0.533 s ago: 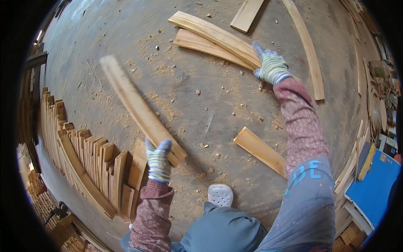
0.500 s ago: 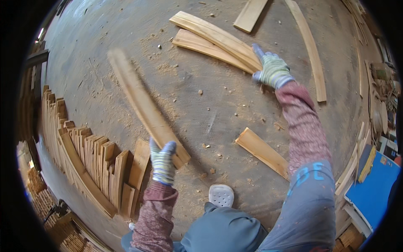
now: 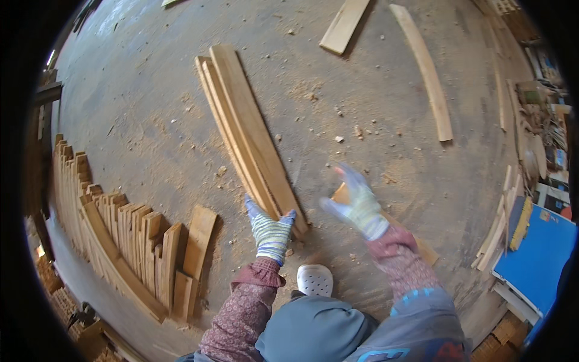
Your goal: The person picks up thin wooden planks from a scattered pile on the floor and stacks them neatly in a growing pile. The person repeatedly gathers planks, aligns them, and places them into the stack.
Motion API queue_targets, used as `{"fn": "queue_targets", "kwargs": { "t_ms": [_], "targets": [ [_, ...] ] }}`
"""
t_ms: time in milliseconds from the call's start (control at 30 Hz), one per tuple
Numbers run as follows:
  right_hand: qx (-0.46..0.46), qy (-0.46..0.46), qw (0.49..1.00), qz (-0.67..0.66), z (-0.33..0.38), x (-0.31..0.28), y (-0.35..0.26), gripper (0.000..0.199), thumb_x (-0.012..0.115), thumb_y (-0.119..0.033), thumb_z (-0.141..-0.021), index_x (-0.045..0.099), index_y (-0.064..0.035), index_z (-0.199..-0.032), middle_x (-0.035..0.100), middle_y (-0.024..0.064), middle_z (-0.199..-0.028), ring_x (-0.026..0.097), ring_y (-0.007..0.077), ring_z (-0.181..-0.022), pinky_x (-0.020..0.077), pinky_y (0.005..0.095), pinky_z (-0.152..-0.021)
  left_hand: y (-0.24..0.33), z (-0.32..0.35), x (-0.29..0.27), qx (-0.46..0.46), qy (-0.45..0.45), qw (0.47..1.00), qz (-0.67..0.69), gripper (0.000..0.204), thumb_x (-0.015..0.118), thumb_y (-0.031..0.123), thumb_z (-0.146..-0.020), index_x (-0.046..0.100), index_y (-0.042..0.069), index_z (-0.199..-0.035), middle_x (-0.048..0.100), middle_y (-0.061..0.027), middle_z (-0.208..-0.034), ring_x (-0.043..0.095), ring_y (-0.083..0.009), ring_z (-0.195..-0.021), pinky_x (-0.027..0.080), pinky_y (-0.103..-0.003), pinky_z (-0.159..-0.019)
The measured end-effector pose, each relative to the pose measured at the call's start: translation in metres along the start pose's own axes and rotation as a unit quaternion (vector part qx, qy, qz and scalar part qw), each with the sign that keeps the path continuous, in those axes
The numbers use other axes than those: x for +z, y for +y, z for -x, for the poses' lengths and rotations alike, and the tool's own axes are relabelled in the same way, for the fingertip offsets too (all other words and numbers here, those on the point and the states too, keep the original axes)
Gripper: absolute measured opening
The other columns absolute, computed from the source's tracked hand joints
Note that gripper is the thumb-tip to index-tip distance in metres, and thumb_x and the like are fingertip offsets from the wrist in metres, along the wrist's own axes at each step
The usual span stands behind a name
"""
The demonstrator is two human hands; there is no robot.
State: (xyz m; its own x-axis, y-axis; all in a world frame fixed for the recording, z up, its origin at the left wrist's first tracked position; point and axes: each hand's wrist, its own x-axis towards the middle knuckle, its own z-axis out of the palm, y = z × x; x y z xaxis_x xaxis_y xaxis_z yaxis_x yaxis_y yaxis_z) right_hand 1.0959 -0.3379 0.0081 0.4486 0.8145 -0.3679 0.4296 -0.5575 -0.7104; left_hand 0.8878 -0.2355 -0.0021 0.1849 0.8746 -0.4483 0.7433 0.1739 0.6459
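Observation:
My left hand (image 3: 271, 234), in a striped knit glove, grips the near end of a bundle of wooden boards (image 3: 250, 123). The boards lie side by side, slanting away to the far left, with several thin edges showing on the left. To the right, my gloved right hand (image 3: 360, 206) is empty, its fingers spread and a little blurred. It hovers over a short wooden board (image 3: 427, 252) on the floor, which the hand and forearm partly cover.
A long row of stacked boards (image 3: 129, 226) stands at the left. A wide board (image 3: 345, 27) and a curved strip (image 3: 425, 72) lie farther off. Sawdust and chips are scattered over the concrete floor (image 3: 163, 90). At the right are a blue panel (image 3: 537, 250) and a yellow brush-like piece (image 3: 521, 223).
The two boards at my right hand have joined the one in my left. My right hand has let go and come nearer, over the short board. My left hand has moved slightly right.

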Motion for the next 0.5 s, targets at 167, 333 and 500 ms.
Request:
{"fn": "queue_targets", "kwargs": {
  "t_ms": [167,333,500],
  "targets": [
    [0.333,-0.093,0.883,0.317,0.151,-0.061,0.081,0.131,0.095,-0.05,-0.06,0.023,-0.009,-0.162,0.029,0.0216,-0.162,0.025,0.0413,-0.152,0.0274,0.054,-0.121,-0.011,-0.004,0.009,0.005,0.026,0.994,0.107,0.124,0.095,0.017,-0.067,0.017,-0.006,-0.16,0.04,-0.0299,-0.154,0.042,-0.0417,-0.143,0.033,-0.041,-0.123],
    [0.394,0.005,0.854,0.339,0.245,-0.04,0.188,0.12,0.091,-0.047,-0.064,0.029,-0.0062,-0.158,0.045,0.0203,-0.153,0.042,0.0387,-0.142,0.0321,0.0516,-0.12,0.006,-0.013,0.004,0.008,-0.036,0.948,0.316,0.109,0.089,-0.003,-0.07,0.026,0.004,-0.158,0.055,-0.0179,-0.134,0.062,-0.0299,-0.112,0.059,-0.04,-0.095],
    [0.315,0.075,0.924,0.203,0.212,-0.056,0.147,0.109,0.087,-0.053,-0.068,0.037,-0.0139,-0.157,0.05,0.0194,-0.147,0.051,0.0384,-0.134,0.0394,0.0496,-0.116,0.026,-0.064,-0.064,0.026,-0.025,0.962,0.269,0.101,0.089,-0.003,-0.073,0.032,0.011,-0.155,0.061,-0.0179,-0.127,0.065,-0.0334,-0.111,0.063,-0.045,-0.089]
  ]
}}
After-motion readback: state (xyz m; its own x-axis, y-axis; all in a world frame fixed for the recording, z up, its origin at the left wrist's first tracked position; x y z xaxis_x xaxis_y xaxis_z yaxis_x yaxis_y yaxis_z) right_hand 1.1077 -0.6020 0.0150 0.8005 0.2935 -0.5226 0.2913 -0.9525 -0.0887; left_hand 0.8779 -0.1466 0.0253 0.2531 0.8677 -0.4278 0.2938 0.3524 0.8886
